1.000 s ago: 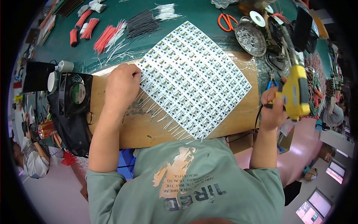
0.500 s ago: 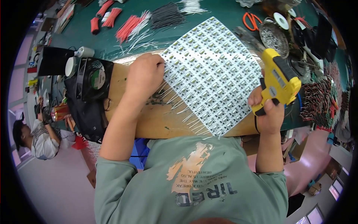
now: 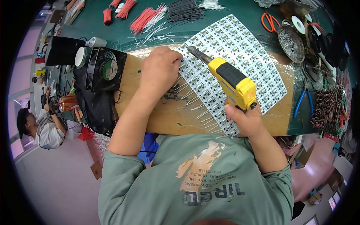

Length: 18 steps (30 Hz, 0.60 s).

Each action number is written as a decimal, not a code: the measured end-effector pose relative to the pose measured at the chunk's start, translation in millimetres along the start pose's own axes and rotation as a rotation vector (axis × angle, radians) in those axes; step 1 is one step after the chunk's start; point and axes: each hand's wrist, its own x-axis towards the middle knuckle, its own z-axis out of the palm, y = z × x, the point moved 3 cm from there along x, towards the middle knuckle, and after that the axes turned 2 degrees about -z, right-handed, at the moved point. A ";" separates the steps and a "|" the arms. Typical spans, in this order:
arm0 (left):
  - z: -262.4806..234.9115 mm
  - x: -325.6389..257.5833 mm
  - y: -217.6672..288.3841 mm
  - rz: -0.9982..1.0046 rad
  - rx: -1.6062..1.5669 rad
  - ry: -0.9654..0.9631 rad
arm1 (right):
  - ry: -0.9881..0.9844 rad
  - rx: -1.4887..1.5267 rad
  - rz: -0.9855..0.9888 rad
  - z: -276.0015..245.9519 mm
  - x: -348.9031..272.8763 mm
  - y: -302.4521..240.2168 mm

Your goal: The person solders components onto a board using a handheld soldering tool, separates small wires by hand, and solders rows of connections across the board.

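- Yellow and black plastic on the soldering gun [image 3: 233, 83], gripped at the handle by the right hand [image 3: 245, 119], fingers wrapped tight; metal tip poised over the near left corner of the white panel of small circuit boards [image 3: 240, 60].
- Looks light enough for one hand, stiff body, hot at the tip by the look of it; best held by the handle only, well back from the barrel.
- Panel lying flat on the wooden board [image 3: 165, 112], thin and likely bendy, fine wire leads fringing its near edge; better pressed down flat than lifted.
- Left hand [image 3: 159, 71] curled knuckles-down, pinning the panel's left corner.
- Black fan [image 3: 105, 69] at the board's left edge, orange scissors [image 3: 270, 21] by the far right corner.
- Against half a second ago: gun swung in from the panel's right edge, tip now beside the left hand.
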 end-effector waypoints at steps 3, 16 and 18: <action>2.0 0.6 -2.2 0.023 0.002 0.001 | 0.007 -0.030 -0.011 1.5 3.3 3.6; 4.4 1.7 -2.7 0.030 0.003 0.001 | 0.068 -0.051 0.023 -0.5 6.4 6.9; 4.5 1.6 -2.4 0.048 0.010 0.008 | 0.072 -0.053 0.018 0.2 6.6 5.9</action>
